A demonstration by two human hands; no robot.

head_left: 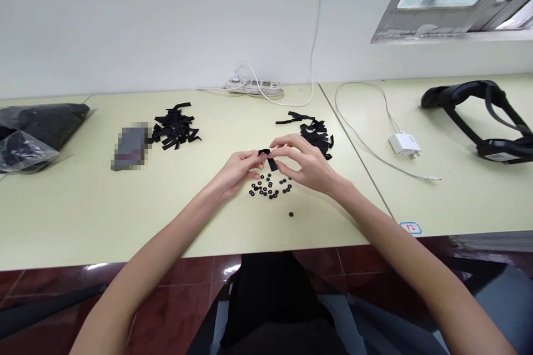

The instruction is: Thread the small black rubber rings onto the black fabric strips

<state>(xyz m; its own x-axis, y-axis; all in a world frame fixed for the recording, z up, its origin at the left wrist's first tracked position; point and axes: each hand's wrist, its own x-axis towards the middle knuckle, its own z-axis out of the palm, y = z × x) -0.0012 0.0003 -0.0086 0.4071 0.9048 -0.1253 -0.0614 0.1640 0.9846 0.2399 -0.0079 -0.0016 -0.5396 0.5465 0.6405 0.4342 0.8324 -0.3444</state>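
Over the middle of the table, my left hand (241,169) pinches one end of a short black fabric strip (272,165). The fingers of my right hand (302,161) close on the same strip from the other side, and part of it hangs down between the two hands. Just below them lie several small round black pieces (265,191), many with a pale hole in the centre. A single round piece (291,214) sits apart, nearer the table's front edge. Behind my right hand is a pile of black strips (318,136), partly hidden by the fingers.
A larger pile of black strips (175,127) lies on the left, beside a blurred grey object (131,147) and a black plastic bag (41,127). A power strip (256,87) rests by the wall. To the right are a white charger (405,145) with its cable and a black headset (478,116).
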